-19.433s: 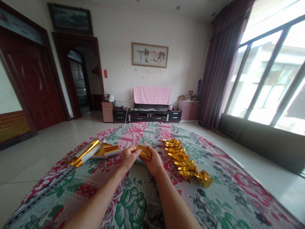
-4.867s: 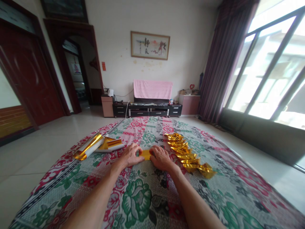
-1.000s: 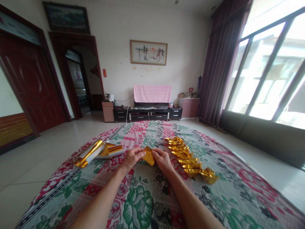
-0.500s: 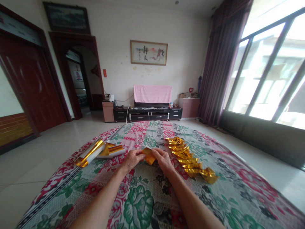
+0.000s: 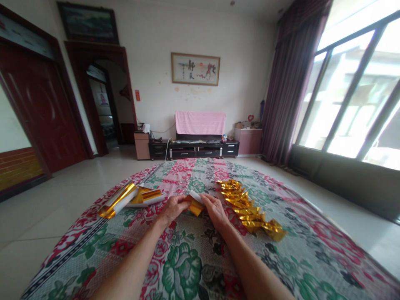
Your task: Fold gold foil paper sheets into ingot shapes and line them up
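Note:
Between my two hands is a small sheet of gold foil paper (image 5: 196, 207), its white back showing along the top where it is turned over. The left edge is pinched by my left hand (image 5: 175, 208), thumb and fingers together. At the opposite edge my right hand (image 5: 214, 208) grips the same sheet. Just right of my hands, a row of folded gold foil pieces (image 5: 240, 202) runs along the patterned cloth (image 5: 200, 181). Over to the left lie curled sheets of gold foil paper (image 5: 120, 202) with white backs, one stack loosely rolled.
The floral cloth covers the wide surface under my forearms. Beyond it stand a low black cabinet (image 5: 195, 151) and a pink towel (image 5: 200, 123) draped over a screen. A purple curtain (image 5: 286, 83) and a large window are at the right, a red door (image 5: 37, 100) at the left.
The sheet's top part has turned, so more of its white back shows above the gold. Both hands stay almost in the same place. The foil pieces on the cloth have not moved.

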The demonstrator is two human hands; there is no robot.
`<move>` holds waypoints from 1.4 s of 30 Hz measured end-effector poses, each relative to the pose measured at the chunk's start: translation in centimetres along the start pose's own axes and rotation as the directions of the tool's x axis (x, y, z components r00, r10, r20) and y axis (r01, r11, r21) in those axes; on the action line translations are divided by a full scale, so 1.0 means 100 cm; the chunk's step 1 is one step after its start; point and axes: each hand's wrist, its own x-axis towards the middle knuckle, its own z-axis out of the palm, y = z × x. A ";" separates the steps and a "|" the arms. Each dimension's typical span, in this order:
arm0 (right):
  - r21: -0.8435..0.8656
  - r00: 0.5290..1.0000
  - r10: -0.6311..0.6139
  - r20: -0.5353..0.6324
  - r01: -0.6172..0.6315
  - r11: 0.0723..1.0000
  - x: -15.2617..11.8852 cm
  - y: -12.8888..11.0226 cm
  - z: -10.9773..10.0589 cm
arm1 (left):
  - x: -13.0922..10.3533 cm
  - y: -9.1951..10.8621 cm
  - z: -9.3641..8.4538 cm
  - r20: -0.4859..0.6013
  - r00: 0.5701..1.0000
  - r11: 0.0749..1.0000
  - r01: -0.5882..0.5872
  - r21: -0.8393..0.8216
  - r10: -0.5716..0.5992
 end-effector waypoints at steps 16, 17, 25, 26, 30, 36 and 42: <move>0.214 0.996 0.000 0.090 -0.019 0.977 0.005 0.013 0.005 | -0.005 0.008 0.001 0.013 1.000 0.999 -0.020 -0.033 0.020; 0.217 0.995 -0.006 0.097 -0.015 0.976 0.006 0.014 0.005 | -0.005 0.008 0.001 0.013 1.000 0.999 -0.017 -0.039 0.017; 0.119 1.000 -0.013 0.005 0.013 0.993 0.002 0.006 0.003 | -0.005 0.011 0.002 0.013 1.000 0.998 -0.003 -0.066 0.003; 0.079 0.999 -0.028 -0.027 0.030 0.996 0.001 0.003 0.002 | -0.005 0.011 0.002 0.005 1.000 0.997 -0.004 -0.075 0.005; 0.098 0.999 0.002 -0.033 0.002 0.995 -0.001 0.000 0.002 | -0.002 0.007 0.002 -0.083 0.997 0.991 -0.005 -0.137 -0.007; 0.186 0.998 0.028 0.053 -0.037 0.982 0.000 0.003 0.006 | 0.000 0.008 0.002 -0.174 0.982 0.977 0.029 -0.213 -0.068; 0.101 0.984 -0.080 0.161 0.064 0.993 -0.004 -0.010 0.002 | -0.003 0.017 0.010 -0.150 0.988 0.983 0.013 -0.181 -0.041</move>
